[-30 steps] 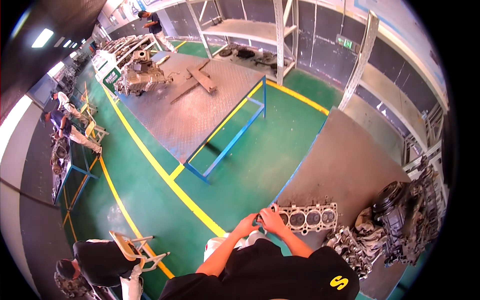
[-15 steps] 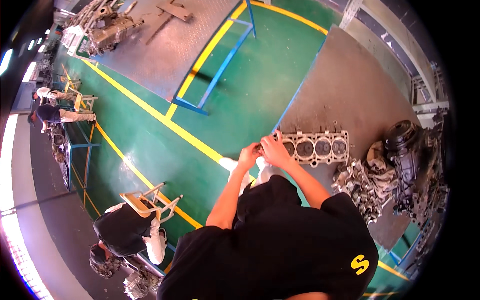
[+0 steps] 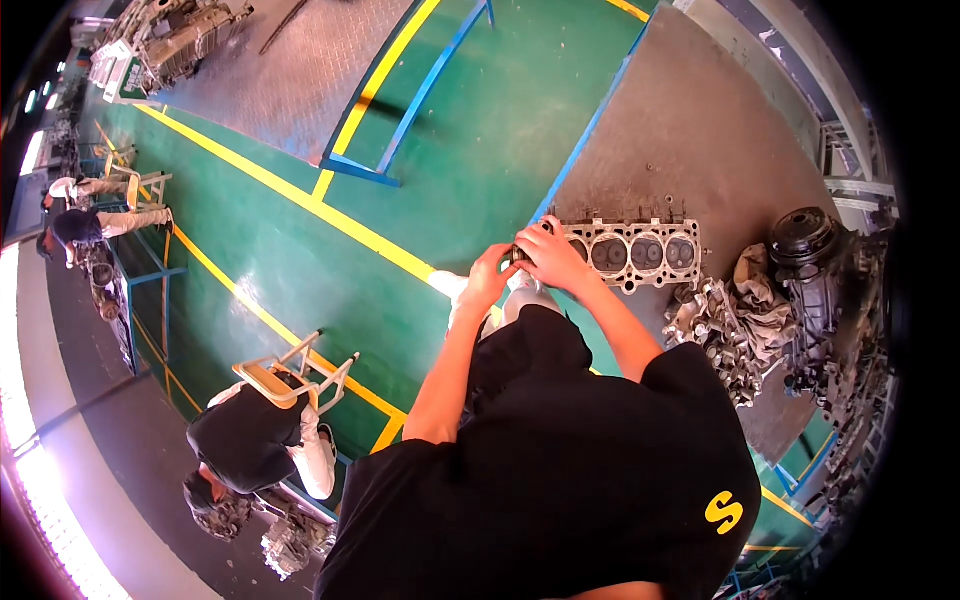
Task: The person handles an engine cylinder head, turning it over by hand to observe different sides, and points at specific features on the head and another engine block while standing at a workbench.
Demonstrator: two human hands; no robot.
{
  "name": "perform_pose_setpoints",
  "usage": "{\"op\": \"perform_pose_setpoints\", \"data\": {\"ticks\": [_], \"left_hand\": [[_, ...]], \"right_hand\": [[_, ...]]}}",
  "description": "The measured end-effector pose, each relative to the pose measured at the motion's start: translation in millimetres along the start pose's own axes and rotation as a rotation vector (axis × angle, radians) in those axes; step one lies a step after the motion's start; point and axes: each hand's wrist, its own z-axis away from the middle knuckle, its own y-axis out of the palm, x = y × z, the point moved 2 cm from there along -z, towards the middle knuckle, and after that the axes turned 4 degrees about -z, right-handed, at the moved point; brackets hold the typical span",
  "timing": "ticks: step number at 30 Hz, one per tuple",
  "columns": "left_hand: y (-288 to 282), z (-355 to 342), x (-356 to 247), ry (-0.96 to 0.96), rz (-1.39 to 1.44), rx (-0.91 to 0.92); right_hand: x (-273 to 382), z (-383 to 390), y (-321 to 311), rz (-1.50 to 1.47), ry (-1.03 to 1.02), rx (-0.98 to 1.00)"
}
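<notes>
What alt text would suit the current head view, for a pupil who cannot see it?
The left hand and right hand hold a small dark part at the edge of a bench bearing an engine part. A co-worker is at lower left.

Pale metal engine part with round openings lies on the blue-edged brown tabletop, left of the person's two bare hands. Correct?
Wrong side: the head view shows the pale metal engine part right of the bare left hand and bare right hand, on the blue-edged brown tabletop.
</notes>
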Motion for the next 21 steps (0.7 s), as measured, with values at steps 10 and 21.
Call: {"op": "perform_pose_setpoints", "data": {"ticks": [10,21], "left_hand": [[-25,-21,-15,0.181,-0.269,0.177],[-29,-26,-21,0.257,-0.593,0.245]], "right_hand": [[-9,-14,-10,0.063,-0.132,0.128],[-16,-33,-2,0.042,-0.187,0.354]]}}
